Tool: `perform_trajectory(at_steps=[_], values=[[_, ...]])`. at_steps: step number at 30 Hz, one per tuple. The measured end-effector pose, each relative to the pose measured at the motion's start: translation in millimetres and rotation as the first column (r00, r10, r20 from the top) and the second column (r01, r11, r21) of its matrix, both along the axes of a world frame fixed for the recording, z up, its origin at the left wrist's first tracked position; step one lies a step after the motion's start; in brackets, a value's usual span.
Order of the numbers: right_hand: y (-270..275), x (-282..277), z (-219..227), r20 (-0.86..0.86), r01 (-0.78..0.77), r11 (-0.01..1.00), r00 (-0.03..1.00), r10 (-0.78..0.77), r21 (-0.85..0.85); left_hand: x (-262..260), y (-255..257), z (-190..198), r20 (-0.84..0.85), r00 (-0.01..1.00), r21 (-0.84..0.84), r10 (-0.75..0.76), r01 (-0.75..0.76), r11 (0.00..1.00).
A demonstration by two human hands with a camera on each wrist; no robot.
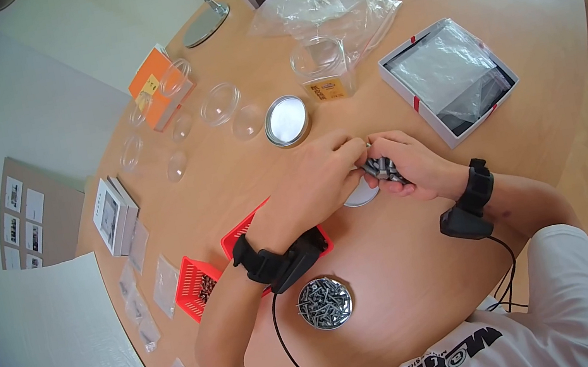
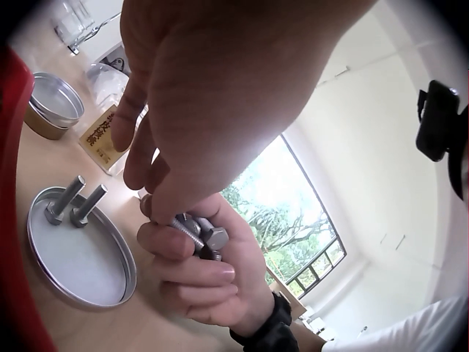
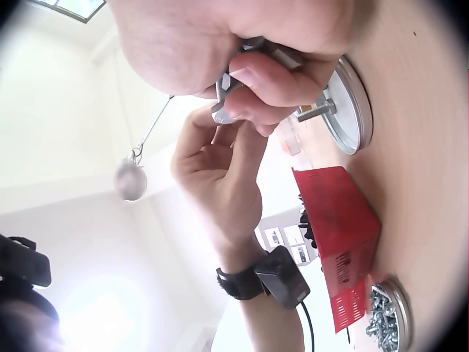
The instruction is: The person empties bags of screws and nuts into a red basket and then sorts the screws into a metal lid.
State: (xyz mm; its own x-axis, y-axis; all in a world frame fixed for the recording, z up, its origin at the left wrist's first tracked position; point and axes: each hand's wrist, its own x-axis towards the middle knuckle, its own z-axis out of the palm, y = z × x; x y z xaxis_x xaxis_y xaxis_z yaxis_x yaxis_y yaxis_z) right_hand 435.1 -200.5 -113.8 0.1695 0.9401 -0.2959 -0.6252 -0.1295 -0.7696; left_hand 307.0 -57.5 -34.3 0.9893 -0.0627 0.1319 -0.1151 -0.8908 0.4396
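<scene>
In the head view, my right hand (image 1: 417,166) holds several silver bolts (image 1: 384,170) in its curled fingers. My left hand (image 1: 318,183) meets it, its thumb and fingertips pinching at a bolt, partly hidden. The left wrist view shows bolts (image 2: 214,238) bunched in the right hand (image 2: 209,279), below the left hand (image 2: 212,103). Two bolts (image 2: 66,200) stand on their heads on a round metal lid (image 2: 80,257). From the right wrist, a bolt head (image 3: 222,114) shows between the right hand (image 3: 256,51) and left hand (image 3: 223,176).
A round tin of screws (image 1: 324,303) sits near the body, beside red baskets (image 1: 190,288). Beyond the hands are another round tin (image 1: 287,120), a clear jar (image 1: 321,68) and an open white box (image 1: 449,81). Clear dishes (image 1: 220,104) and small plastic bags (image 1: 165,286) lie left.
</scene>
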Motion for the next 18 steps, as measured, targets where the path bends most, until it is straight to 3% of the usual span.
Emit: perform_trajectory(at_steps=[4, 13, 18], values=[[-1.3, -1.0, -0.8, -0.001, -0.008, 1.0, 1.0, 0.008, -0.015, 0.3, -2.1, -2.1, 0.057, 0.994, 0.099, -0.089, 0.083, 0.992], [-2.3, -5.9, 5.6, 0.057, -0.085, 0.992, 0.994, 0.09, -0.09, -8.3, -6.1, -4.7, 0.006, 0.991, 0.171, -0.133, 0.13, 0.977], [-2.4, 2.6, 7.0, 0.037, -0.014, 0.997, 0.999, 0.017, -0.074, -14.5, 8.6, 0.8, -0.201, 0.979, 0.193, 0.026, 0.014, 0.981]])
